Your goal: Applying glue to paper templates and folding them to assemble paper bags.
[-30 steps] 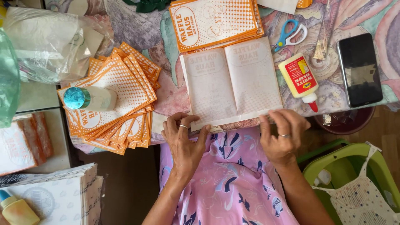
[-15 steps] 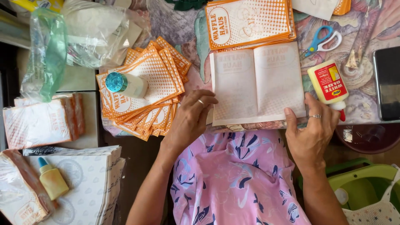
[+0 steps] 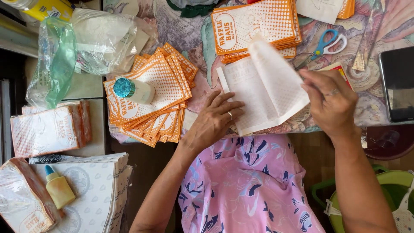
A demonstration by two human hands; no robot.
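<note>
Left hand point(image 3: 214, 122) lies flat, fingers spread — right hand point(image 3: 328, 103) raised, fingers pinched.

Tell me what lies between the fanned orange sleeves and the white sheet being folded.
In the head view, only the left hand and patterned tablecloth separate the fanned orange sleeves from the white sheet.

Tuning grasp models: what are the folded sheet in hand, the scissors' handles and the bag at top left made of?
Sheet: thin matte paper, likely; it creases and the print shows through. Scissors: handles look like glossy blue and white plastic. Bag: clear plastic film, wrinkled and see-through.
</note>
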